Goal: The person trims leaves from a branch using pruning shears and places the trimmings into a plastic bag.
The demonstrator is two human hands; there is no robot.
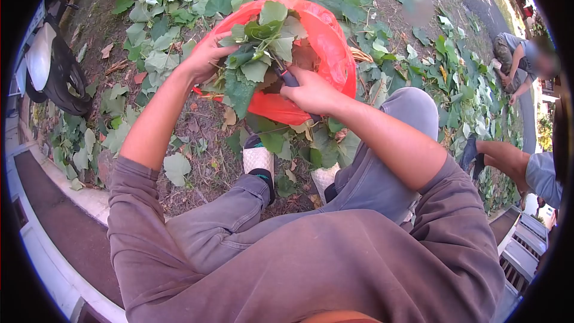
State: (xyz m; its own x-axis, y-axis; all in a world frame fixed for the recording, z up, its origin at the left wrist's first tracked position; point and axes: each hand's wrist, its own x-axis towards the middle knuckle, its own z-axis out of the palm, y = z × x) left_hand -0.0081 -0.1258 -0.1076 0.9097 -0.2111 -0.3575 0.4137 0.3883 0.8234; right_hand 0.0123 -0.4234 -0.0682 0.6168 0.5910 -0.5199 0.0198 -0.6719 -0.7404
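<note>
My left hand [207, 58] is closed round a bunch of green leaves [256, 67] above the left side of an open red plastic bag [332, 36]. From the right, my right hand [311, 91] grips a dark-handled tool [289, 78]. The upper end of the tool meets the leaves, and its tip is hidden among them. The bag stands on the ground in front of my feet, with its mouth facing up. Its inside is partly covered by the leaves and my hands.
Cut leafy vines [158, 42] lie over the ground around the bag. A motorcycle wheel [69, 75] stands at the left. A crouching person [515, 66] is at the upper right, and another person's leg [505, 164] reaches in below. Grey crates [526, 245] stand at the lower right.
</note>
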